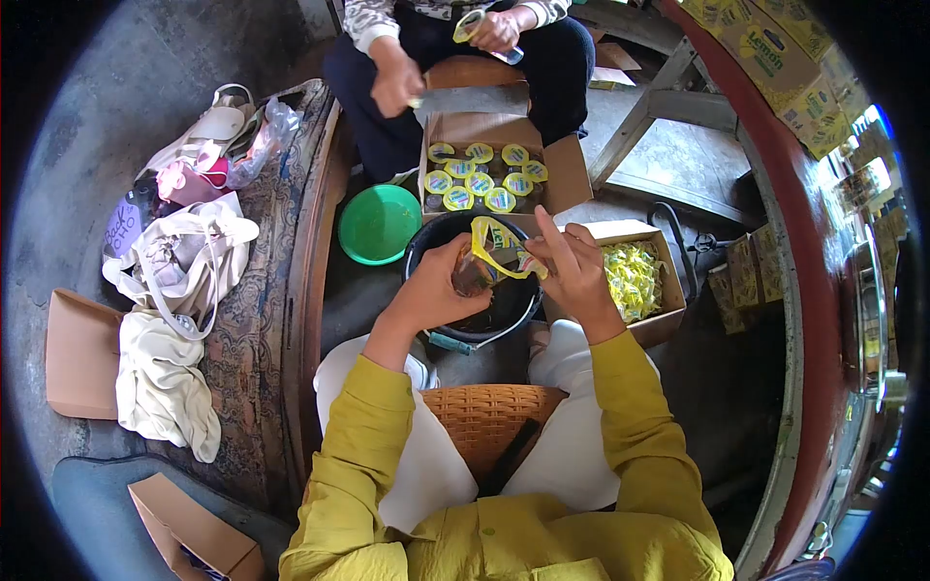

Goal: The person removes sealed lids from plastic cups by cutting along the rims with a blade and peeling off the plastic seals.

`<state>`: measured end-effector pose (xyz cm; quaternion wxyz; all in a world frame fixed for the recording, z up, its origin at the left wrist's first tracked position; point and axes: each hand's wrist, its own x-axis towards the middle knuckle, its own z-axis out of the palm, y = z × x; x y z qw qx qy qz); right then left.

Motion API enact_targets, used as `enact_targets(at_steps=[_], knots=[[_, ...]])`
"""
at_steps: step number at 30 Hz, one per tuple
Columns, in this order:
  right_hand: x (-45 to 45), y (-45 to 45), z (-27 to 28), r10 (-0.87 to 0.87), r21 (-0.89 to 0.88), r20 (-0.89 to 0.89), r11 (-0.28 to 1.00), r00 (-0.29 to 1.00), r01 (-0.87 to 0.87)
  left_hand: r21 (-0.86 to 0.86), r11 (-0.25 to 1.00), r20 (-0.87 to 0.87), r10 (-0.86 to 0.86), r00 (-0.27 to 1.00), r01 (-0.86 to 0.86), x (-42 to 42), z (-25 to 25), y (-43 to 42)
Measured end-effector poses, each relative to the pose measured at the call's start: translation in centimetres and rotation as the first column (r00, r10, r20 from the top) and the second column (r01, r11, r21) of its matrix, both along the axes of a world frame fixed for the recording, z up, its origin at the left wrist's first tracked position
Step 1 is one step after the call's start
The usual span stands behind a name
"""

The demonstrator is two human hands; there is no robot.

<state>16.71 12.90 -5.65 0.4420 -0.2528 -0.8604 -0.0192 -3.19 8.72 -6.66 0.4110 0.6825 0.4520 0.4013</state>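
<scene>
1. The left hand point(441, 286) is curling around a clear cup point(472, 276) with dark contents, thumb and fingers gripping its sides.
2. The right hand point(576, 266) is pinching the edge of a yellow lid point(497, 235), its index finger pointing up; whether the lid is touching the cup's rim, I cannot tell.
3. Both are hovering over a black bucket point(436, 232), the cup nearer its left edge.
4. The bucket is standing on the floor, its handle hanging at the near edge.
5. A green basin point(380, 225) is lying just beside the bucket's far left edge.
6. Beyond the bucket's far edge, an open box point(569, 174) is holding rows of lidded cups point(480, 182).
7. By its right edge, another carton point(662, 331) is holding yellow packets point(635, 281).
8. Opposite, a co-worker point(455, 12) is sitting, one hand gripping a cup.
9. Bags point(179, 257) and a white cloth point(167, 382) are resting along the left edge of a patterned seat point(254, 339).
</scene>
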Motion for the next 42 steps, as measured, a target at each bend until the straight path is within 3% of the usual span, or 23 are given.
enact_targets(at_steps=[7,10,17,20,23,27,30,31,34,37,42], knots=[[-0.3,-0.4,-0.1,0.034,0.016,-0.024,0.999,0.999,-0.034,-0.284,0.940,0.149,-0.154,0.977,0.191,-0.9,-0.7,-0.5],[-0.2,-0.6,0.4,0.047,0.024,-0.009,0.999,0.999,-0.047,-0.437,0.854,0.340,-0.133,0.931,0.281,-0.5,0.1,-1.2],[-0.2,-1.2,0.9,0.070,0.007,-0.056,0.998,0.996,-0.070,-0.365,0.553,0.727,-0.333,0.600,0.749,-0.9,-0.8,-0.7],[-0.3,-1.5,1.2,0.087,0.000,-0.070,0.996,0.994,-0.087,-0.312,0.488,0.804,-0.322,0.500,0.815,-0.7,-0.9,-0.7],[-0.2,-1.5,1.3,0.086,-0.006,-0.060,0.996,0.994,-0.087,-0.337,0.488,0.792,-0.315,0.522,0.805,-0.7,-1.2,-0.7],[0.1,-1.0,1.2,0.020,-0.008,-0.022,1.000,1.000,-0.020,-0.376,0.761,0.684,-0.156,0.712,0.528,-0.5,-0.3,-0.8],[0.3,-0.5,0.8,-0.008,0.007,-0.035,1.000,0.999,0.008,-0.239,0.905,0.467,-0.211,0.859,0.352,0.0,-0.2,0.0],[0.5,-0.4,0.9,-0.008,-0.003,-0.021,1.000,1.000,0.008,-0.289,0.912,0.312,-0.197,0.929,0.291,-0.4,0.1,-0.1],[0.4,-0.3,1.1,-0.012,-0.003,0.028,1.000,1.000,0.012,-0.109,0.984,0.227,-0.111,0.968,0.139,0.9,-0.3,-0.7],[0.4,-0.1,0.6,-0.028,-0.005,0.026,1.000,0.999,0.028,-0.032,0.999,0.023,-0.042,0.999,0.042,0.9,-0.2,-0.2],[0.2,-0.1,0.7,-0.027,0.010,0.041,1.000,0.999,0.027,-0.051,0.999,0.009,-0.010,1.000,0.011,0.4,0.4,-0.4]])
